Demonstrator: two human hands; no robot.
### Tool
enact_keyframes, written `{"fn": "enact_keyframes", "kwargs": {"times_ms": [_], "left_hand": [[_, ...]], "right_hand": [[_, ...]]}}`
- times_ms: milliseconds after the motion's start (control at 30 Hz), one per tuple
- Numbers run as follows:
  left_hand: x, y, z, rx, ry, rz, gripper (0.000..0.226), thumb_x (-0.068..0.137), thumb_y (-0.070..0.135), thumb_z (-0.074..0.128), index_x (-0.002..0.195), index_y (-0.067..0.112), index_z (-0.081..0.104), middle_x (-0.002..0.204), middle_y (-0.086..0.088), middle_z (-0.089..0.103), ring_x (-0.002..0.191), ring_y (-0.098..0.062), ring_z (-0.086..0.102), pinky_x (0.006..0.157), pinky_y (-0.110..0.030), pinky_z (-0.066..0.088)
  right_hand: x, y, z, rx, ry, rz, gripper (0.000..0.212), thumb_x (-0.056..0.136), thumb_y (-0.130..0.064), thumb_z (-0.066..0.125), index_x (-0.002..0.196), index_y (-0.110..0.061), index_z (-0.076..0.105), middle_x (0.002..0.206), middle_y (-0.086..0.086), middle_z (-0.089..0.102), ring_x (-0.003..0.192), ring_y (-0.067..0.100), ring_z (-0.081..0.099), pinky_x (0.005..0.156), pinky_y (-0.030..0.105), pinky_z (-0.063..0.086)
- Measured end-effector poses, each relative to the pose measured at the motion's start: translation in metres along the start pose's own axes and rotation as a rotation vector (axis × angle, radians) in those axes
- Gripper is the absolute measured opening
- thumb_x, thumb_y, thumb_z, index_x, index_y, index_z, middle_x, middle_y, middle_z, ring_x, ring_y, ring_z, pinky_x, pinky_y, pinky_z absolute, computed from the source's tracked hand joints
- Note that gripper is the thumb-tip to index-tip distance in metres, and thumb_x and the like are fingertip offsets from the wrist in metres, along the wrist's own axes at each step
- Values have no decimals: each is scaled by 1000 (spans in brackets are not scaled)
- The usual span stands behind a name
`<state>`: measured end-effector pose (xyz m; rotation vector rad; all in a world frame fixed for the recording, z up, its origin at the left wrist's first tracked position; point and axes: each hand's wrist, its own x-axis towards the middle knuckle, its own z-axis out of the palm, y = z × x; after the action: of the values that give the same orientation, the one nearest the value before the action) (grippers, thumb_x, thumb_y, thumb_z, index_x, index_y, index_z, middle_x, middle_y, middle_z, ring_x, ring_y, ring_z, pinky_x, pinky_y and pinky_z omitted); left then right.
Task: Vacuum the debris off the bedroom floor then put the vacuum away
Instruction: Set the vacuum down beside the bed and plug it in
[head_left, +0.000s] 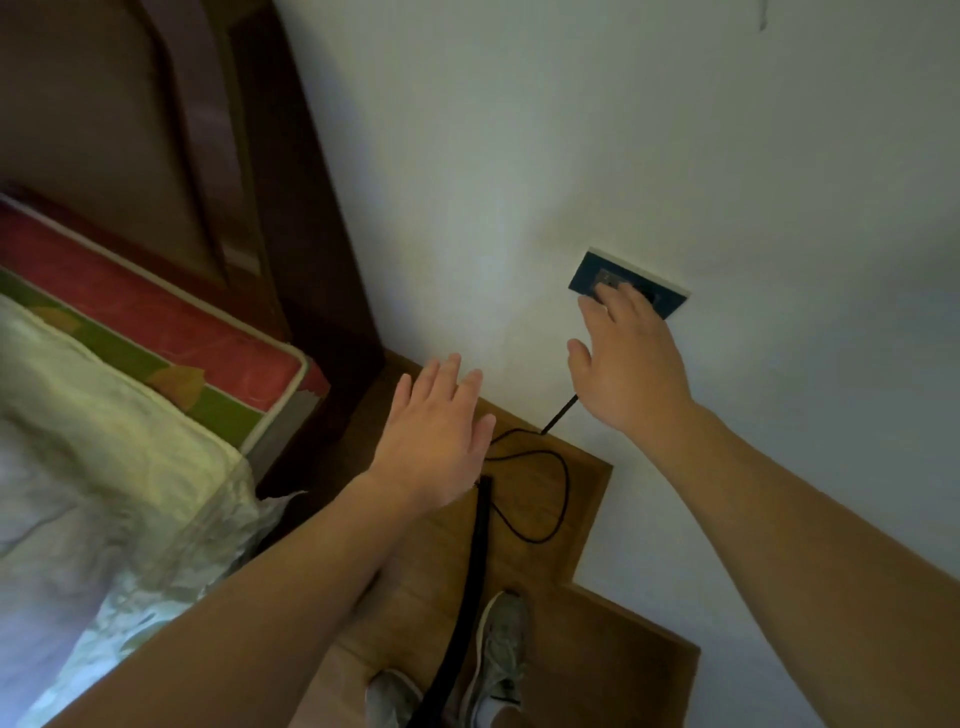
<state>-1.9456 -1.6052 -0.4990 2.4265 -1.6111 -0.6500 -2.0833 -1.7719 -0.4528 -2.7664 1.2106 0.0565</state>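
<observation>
Step in hand: judged to be the power step, since the right hand (628, 369) is at the wall socket (592, 273). I cannot tell whether the plug is going in or coming out.
Right hand: at 3 o'clock of the view, fingers stretched forward with the thumb held apart and the tips lying on the dark socket plate at 2 o'clock. They hide the plug, so I cannot tell whether they pinch it.
Left hand: just below centre at 6 o'clock, palm down, fingers straight and slightly spread. It holds nothing and hovers over the wooden floor (582, 623).
Power cord (565, 493): black, looped on the floor at 5 o'clock of the left hand, then rising along the white wall (623, 130) to vanish under the right palm.
Vacuum: only a black vacuum tube (475, 566) shows, running from under the left wrist down to 6 o'clock between the grey shoes (501, 649). The body is out of view.
Debris: none can be made out on the visible floor.
Bed: mattress (156, 322) at 9 o'clock, dark headboard (130, 130) at 10 o'clock.
Next move calls for: a firm hold on the plug body itself, moved squarely to the plate rather than tugged by the cord. The left hand could brace the plate or gather the slack loop clear of the feet.
</observation>
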Motion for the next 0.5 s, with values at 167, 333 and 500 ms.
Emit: {"fn": "enact_keyframes", "kwargs": {"times_ms": [167, 333, 500], "left_hand": [[-21, -31, -7, -6, 49, -128, 61, 107, 47, 25, 161, 22, 15, 171, -4, 6, 157, -25, -3, 127, -50, 2], [-45, -66, -2, 8, 86, -277, 61, 107, 46, 28, 161, 20, 18, 170, -7, 11, 157, -27, 3, 127, -51, 5], [-72, -89, 4, 19, 149, -404, 63, 103, 47, 27, 158, 17, 27, 168, -9, 21, 155, -29, 14, 124, -51, 14]], "right_hand": [[14, -36, 1, -41, -41, -135, 54, 105, -30, 42, 154, -7, 35, 162, 14, 30, 152, 33, 19, 122, 46, 15], [27, -79, 13, -62, -73, -295, 53, 104, -28, 42, 152, -6, 38, 159, 14, 35, 150, 33, 23, 122, 46, 17], [34, -122, 25, -70, -120, -445, 52, 102, -28, 42, 149, -6, 42, 156, 14, 40, 147, 34, 28, 121, 47, 21]]}}
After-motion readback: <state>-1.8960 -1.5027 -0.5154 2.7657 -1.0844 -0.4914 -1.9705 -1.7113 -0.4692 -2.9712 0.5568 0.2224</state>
